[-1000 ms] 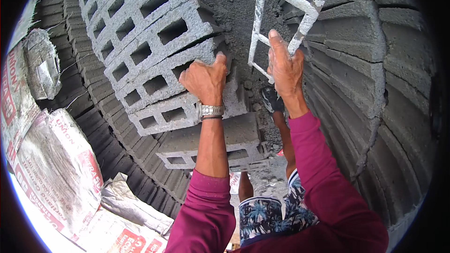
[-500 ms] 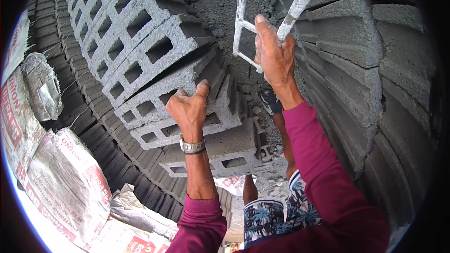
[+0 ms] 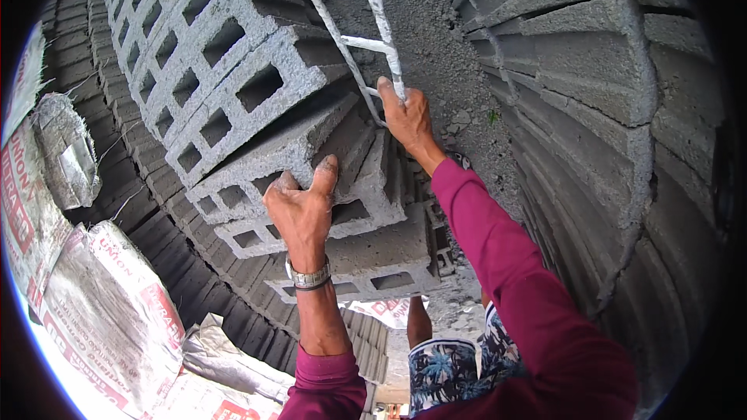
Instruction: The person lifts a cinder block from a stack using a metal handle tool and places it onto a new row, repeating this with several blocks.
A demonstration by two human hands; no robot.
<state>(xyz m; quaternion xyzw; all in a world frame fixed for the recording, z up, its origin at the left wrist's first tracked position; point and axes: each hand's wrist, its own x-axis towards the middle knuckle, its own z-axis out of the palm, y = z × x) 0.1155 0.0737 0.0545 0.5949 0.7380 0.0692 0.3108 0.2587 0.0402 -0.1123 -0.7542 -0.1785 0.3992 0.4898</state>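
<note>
My left hand (image 3: 302, 206) grips the edge of a grey hollow concrete block (image 3: 268, 157), fingers hooked over its rim, in a stack of such blocks (image 3: 194, 54) running away to the upper left. A metal wristwatch sits on that wrist. My right hand (image 3: 406, 115) is closed around a bar of a white-crusted metal frame (image 3: 366, 8) that stands over grey cement-covered ground (image 3: 436, 47). Both sleeves are magenta.
More grey block rows (image 3: 607, 93) curve along the right side. Cement sacks (image 3: 101, 327) lie at the lower left, and one crumpled sack (image 3: 66, 152) rests on stacked blocks. Lower blocks (image 3: 381, 257) sit under my left hand.
My left hand has dropped from the upper block face to a lower block's edge. The right hand slid along the metal frame, which now leans further left in view.
</note>
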